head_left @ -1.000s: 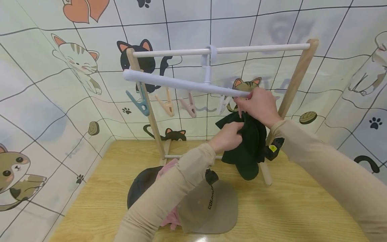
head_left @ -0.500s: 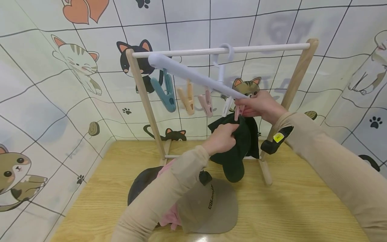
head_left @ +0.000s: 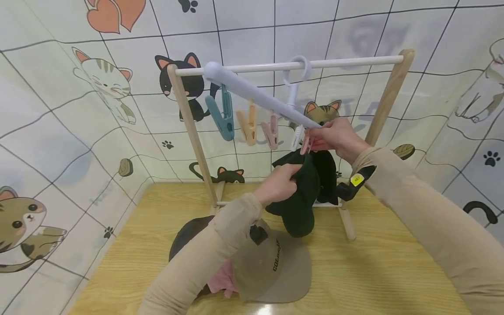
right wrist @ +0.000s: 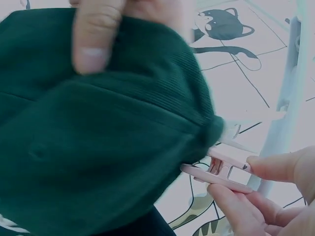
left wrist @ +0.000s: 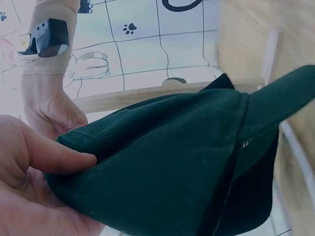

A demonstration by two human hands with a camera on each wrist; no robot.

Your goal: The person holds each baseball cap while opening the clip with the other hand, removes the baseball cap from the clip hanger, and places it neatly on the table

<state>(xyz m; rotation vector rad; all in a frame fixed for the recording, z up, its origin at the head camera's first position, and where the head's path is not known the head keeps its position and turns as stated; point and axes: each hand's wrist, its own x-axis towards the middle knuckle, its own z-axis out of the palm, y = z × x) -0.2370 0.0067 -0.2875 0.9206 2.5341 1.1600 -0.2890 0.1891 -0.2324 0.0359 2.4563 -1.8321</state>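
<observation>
My left hand (head_left: 277, 184) pinches the crown of a dark green cap (head_left: 301, 205), its thumb pressed into the fabric in the left wrist view. The cap's brim points down toward the table. At the near right end of a lavender hanger (head_left: 256, 94), my right hand (head_left: 341, 136) squeezes a pink clothespin (right wrist: 216, 174) between thumb and fingers. In the right wrist view the clothespin's tips meet a bunched edge of the cap (right wrist: 123, 128). A white clothespin (head_left: 297, 137) hangs just beside it.
The hanger hooks over the white bar (head_left: 354, 63) of a wooden-legged rack. Blue (head_left: 222, 117), orange (head_left: 248, 124) and mauve (head_left: 271, 132) clothespins hang from it. Below my left forearm lie a beige cap (head_left: 271, 267), pink fabric (head_left: 223, 278) and a dark cap (head_left: 187, 234).
The hanger has turned on the bar, its left end swinging right and upward in view. The green cap and my left hand have shifted left. My right hand keeps hold at the hanger's right end.
</observation>
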